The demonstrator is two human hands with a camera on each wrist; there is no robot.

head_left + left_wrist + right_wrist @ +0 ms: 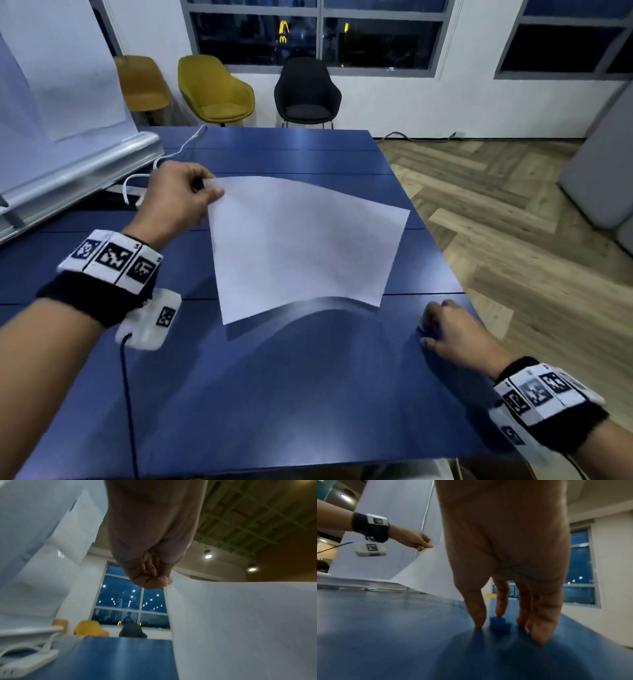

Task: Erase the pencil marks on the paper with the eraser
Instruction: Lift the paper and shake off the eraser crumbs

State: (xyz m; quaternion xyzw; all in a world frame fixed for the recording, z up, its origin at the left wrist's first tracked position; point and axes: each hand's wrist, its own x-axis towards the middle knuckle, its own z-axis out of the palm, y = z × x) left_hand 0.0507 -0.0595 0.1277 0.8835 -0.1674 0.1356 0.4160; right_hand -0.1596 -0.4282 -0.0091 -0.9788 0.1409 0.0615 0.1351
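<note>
1. Desk: blue top, carries everything here; wood floor to its right.
2. Paper: white sheet, mid-desk, lifted & bowed. Its far-left corner is up in the air and the near edge is off the surface w/ a shadow below. Can't tell if the right edge touches the desk. No pencil marks readable at this res.
3. Left hand: over the desk's far-left part, fingers clenched in a pinch on the paper's corner, thumb vs. forefinger.
4. Right hand: near the desk's right edge, well apart from the paper. Fingertips point down around the eraser; index tip touches its top, thumb just beside it. Firm grasp or not, can't tell.
5. Eraser: small, blue, sits on the desk under the right hand; hidden in head view.
</note>
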